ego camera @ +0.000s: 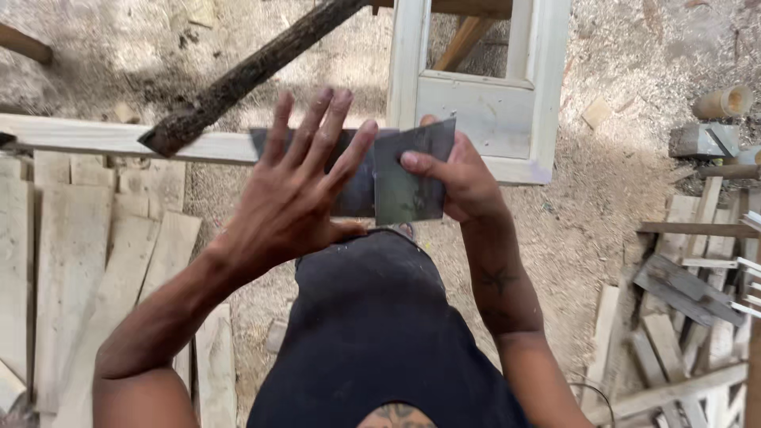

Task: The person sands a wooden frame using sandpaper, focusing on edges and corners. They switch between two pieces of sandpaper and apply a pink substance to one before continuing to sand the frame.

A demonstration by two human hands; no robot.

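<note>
Hands meet at chest height over a dark shirt: the left hand lies flat, fingers spread, against a gray sheet which the right hand pinches, steadying it above a white frame on the sawdust ground.

Left hand raised, palm away, 4 fingers spread and straight, thumb tucked low. Right hand curled in a pinch grip, thumb on top. Both forearms bare, angled inward.
</note>
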